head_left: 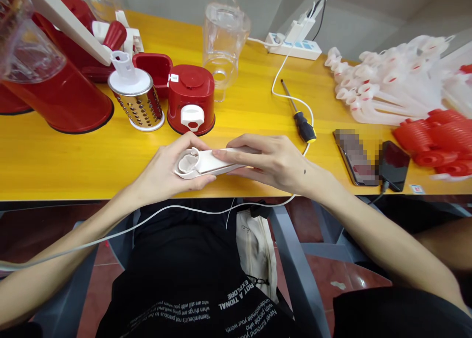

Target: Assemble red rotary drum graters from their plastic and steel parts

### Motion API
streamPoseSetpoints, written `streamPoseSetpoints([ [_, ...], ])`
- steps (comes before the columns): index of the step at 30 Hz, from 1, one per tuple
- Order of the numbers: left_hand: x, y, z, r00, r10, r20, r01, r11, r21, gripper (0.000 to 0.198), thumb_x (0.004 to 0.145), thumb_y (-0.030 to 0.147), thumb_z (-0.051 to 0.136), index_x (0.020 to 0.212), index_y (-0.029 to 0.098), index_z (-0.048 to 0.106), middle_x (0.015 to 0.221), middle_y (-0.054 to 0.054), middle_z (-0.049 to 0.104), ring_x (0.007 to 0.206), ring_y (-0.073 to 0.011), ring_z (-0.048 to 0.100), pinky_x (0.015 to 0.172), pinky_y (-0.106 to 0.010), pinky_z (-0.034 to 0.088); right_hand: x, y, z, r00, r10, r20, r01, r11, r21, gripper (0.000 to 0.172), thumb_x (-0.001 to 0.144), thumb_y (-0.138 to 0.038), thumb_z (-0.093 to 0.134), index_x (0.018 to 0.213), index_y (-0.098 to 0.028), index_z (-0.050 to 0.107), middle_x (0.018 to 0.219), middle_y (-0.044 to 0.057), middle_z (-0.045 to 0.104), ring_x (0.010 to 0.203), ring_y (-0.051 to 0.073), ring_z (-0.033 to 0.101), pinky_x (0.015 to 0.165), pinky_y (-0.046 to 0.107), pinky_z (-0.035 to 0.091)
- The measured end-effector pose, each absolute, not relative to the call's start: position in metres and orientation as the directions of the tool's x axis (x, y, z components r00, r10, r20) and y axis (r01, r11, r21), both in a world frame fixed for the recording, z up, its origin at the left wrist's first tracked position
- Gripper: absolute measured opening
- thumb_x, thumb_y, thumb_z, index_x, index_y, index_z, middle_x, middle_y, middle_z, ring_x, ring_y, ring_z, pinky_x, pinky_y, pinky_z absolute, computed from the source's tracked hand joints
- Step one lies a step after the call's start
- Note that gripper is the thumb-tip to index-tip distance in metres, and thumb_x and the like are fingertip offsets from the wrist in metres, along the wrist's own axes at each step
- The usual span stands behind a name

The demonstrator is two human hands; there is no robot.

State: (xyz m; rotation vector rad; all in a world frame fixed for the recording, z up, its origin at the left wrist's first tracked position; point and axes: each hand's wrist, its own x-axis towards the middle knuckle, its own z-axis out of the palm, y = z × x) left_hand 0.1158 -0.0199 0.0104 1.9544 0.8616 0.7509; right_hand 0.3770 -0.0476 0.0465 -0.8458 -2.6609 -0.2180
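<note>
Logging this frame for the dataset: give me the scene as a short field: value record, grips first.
left grip: around the open round end of a long white plastic part
right grip: holding the same part toward its other end
beyond left grip: shiny perforated cylindrical metal drum; rounded red plastic housing
beyond right grip: black-and-yellow-handled screwdriver
surface: yellow table

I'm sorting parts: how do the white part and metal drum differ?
The white part is held by the left hand and right hand; the drum stands on the table. The white part is long, the drum cylindrical. The white part looks plain white; the drum has a shiny, perforated wall. Both show white areas.
</note>
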Motion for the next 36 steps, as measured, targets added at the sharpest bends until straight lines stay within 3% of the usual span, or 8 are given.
streamPoseSetpoints([
  [3, 0.116, -0.019, 0.013, 0.598, 0.793, 0.116, 0.263, -0.331, 0.906, 0.048, 0.08, 0.054, 0.076, 0.11, 0.021, 0.059, 0.094, -0.003, 0.066, 0.072, -0.0142, 0.06, 0.059, -0.024, 0.047, 0.377, -0.047, 0.043, -0.782, 0.484, 0.394, 0.573, 0.806, 0.147, 0.036, 0.101, -0.03, 0.054, 0.136, -0.023, 0.06, 0.112, 0.004, 0.063, 0.088, 0.006, 0.056, 0.071, 0.019, 0.04],
  [6, 0.116, -0.017, 0.016, 0.66, 0.75, -0.046, 0.239, -0.151, 0.959, 0.042, 0.09, 0.054, 0.065, 0.114, 0.019, 0.064, 0.085, -0.001, 0.066, 0.061, -0.0112, 0.06, 0.054, -0.021, 0.049, 0.377, -0.048, 0.04, -0.793, 0.458, 0.401, 0.568, 0.795, 0.214, 0.037, 0.099, -0.023, 0.056, 0.136, -0.025, 0.06, 0.11, 0.004, 0.063, 0.089, 0.006, 0.055, 0.071, 0.019, 0.039],
  [9, 0.115, -0.012, 0.02, 0.71, 0.686, -0.158, 0.275, -0.063, 0.959, 0.038, 0.091, 0.049, 0.068, 0.114, 0.018, 0.069, 0.089, -0.002, 0.071, 0.07, -0.0128, 0.067, 0.063, -0.021, 0.055, 0.377, -0.049, 0.04, -0.812, 0.445, 0.378, 0.553, 0.793, 0.255, 0.039, 0.099, -0.019, 0.055, 0.138, -0.023, 0.058, 0.112, 0.004, 0.063, 0.091, 0.007, 0.056, 0.072, 0.02, 0.04],
  [16, 0.119, 0.004, 0.032, 0.784, 0.51, -0.354, 0.327, 0.147, 0.934, 0.037, 0.088, 0.051, 0.069, 0.095, 0.016, 0.076, 0.086, -0.01, 0.077, 0.075, -0.0186, 0.073, 0.069, -0.028, 0.06, 0.372, -0.043, 0.048, -0.855, 0.442, 0.273, 0.495, 0.852, 0.171, 0.039, 0.104, -0.03, 0.047, 0.139, -0.013, 0.054, 0.111, 0.009, 0.065, 0.096, 0.008, 0.061, 0.078, 0.022, 0.047],
  [20, 0.122, 0.01, 0.032, 0.79, 0.471, -0.392, 0.362, 0.159, 0.919, 0.039, 0.087, 0.054, 0.069, 0.092, 0.016, 0.077, 0.08, -0.01, 0.075, 0.068, -0.0192, 0.072, 0.06, -0.028, 0.057, 0.37, -0.042, 0.054, -0.861, 0.449, 0.241, 0.492, 0.855, 0.163, 0.038, 0.105, -0.033, 0.045, 0.137, -0.014, 0.056, 0.11, 0.009, 0.065, 0.095, 0.009, 0.062, 0.077, 0.023, 0.047],
  [32, 0.121, 0.01, 0.029, 0.808, 0.469, -0.356, 0.345, 0.111, 0.932, 0.035, 0.086, 0.051, 0.072, 0.097, 0.018, 0.076, 0.086, -0.01, 0.075, 0.07, -0.0189, 0.071, 0.061, -0.027, 0.056, 0.368, -0.044, 0.048, -0.881, 0.393, 0.263, 0.46, 0.84, 0.289, 0.034, 0.104, -0.023, 0.045, 0.134, -0.011, 0.053, 0.106, 0.008, 0.065, 0.092, 0.01, 0.059, 0.073, 0.023, 0.044],
  [36, 0.121, 0.01, 0.029, 0.817, 0.461, -0.346, 0.346, 0.089, 0.934, 0.037, 0.088, 0.053, 0.069, 0.096, 0.018, 0.076, 0.089, -0.01, 0.075, 0.073, -0.0189, 0.072, 0.063, -0.027, 0.056, 0.368, -0.044, 0.047, -0.876, 0.395, 0.278, 0.467, 0.84, 0.277, 0.035, 0.104, -0.026, 0.047, 0.136, -0.012, 0.053, 0.106, 0.007, 0.065, 0.09, 0.009, 0.059, 0.071, 0.022, 0.042],
])
